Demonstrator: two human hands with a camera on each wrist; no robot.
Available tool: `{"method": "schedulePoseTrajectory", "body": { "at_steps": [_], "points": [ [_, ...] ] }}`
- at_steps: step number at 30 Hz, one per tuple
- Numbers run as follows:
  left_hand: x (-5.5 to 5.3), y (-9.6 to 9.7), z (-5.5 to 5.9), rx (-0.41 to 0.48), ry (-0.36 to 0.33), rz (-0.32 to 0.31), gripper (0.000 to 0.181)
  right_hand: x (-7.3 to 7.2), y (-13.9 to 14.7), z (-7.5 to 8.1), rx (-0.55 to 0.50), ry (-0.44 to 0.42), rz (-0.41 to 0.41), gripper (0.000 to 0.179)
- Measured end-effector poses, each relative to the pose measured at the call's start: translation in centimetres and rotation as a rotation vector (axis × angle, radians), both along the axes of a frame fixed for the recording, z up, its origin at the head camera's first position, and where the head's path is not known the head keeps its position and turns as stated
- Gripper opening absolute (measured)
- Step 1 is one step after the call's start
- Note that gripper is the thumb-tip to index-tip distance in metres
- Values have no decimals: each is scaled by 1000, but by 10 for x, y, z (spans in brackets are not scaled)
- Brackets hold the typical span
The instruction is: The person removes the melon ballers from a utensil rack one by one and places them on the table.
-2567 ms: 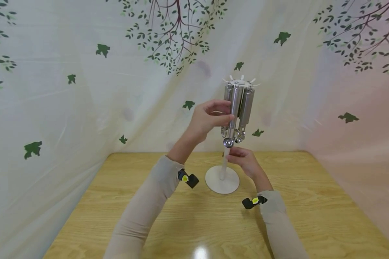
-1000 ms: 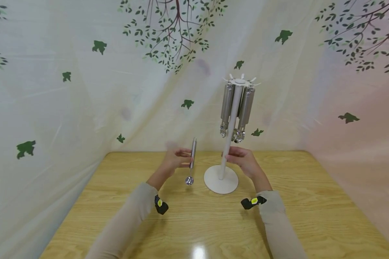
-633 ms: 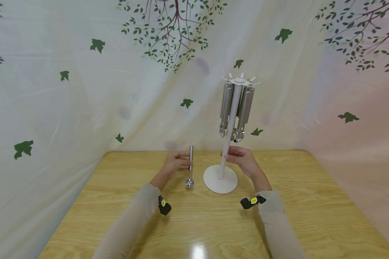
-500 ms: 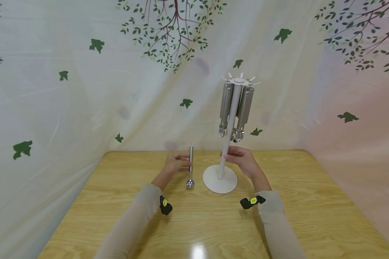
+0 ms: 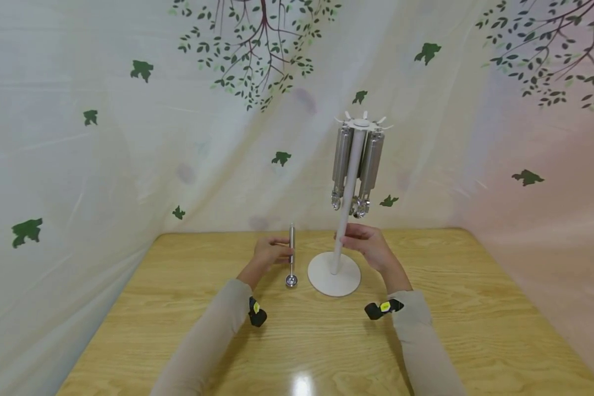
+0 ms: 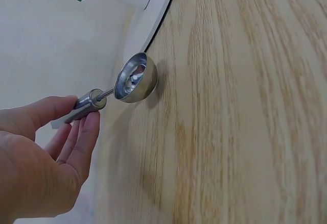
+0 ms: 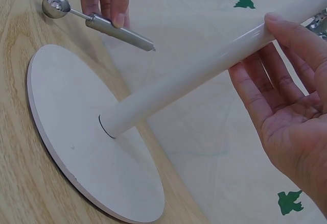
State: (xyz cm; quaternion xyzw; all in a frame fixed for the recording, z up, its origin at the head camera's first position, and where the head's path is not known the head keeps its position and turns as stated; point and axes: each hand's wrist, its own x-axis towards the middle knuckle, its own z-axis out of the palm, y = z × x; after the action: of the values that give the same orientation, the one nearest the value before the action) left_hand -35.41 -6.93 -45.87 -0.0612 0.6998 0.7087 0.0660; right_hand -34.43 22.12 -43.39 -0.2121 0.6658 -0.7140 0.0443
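My left hand (image 5: 269, 254) pinches a steel melon baller (image 5: 292, 247) by its cylindrical handle, between thumb and fingers. The tool points bowl-down, left of the stand, and its small round bowl (image 6: 137, 78) hangs close over the wood in the left wrist view. A white utensil stand (image 5: 352, 181) rises from a round base (image 7: 76, 127). Around its post, at the lower part, the thumb and fingers of my right hand (image 5: 373, 247) hold on. More metal-handled utensils (image 5: 373, 159) hang from the hooks at the stand's top; their lower ends partly overlap one another.
The wooden table (image 5: 297, 341) runs back to a pale curtain (image 5: 227, 181) printed with green leaves and branches. Each wrist carries a small black camera (image 5: 257, 312) strapped over a light sleeve (image 5: 203, 346).
My left hand has taken the melon baller off the stand's front and brought it down and left, close to the table. Lately it has only sunk slightly. My right hand stays on the post.
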Motion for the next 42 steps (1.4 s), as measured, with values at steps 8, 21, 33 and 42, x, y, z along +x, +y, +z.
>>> {"method": "schedulePoseTrajectory", "body": {
  "at_steps": [8, 21, 33, 42],
  "points": [
    [1, 1, -2, -1, 20, 12, 32, 1, -1, 1, 3, -2, -4, 23],
    [-4, 1, -6, -67, -36, 51, 33, -2, -1, 4, 89, 11, -14, 40],
    [-5, 4, -9, -151, -64, 51, 29, 0, 0, 4, 100, -11, -19, 44],
    [-4, 9, -14, -199, 37, 67, 28, -1, 1, 5, 104, -9, -21, 43]
  ]
}}
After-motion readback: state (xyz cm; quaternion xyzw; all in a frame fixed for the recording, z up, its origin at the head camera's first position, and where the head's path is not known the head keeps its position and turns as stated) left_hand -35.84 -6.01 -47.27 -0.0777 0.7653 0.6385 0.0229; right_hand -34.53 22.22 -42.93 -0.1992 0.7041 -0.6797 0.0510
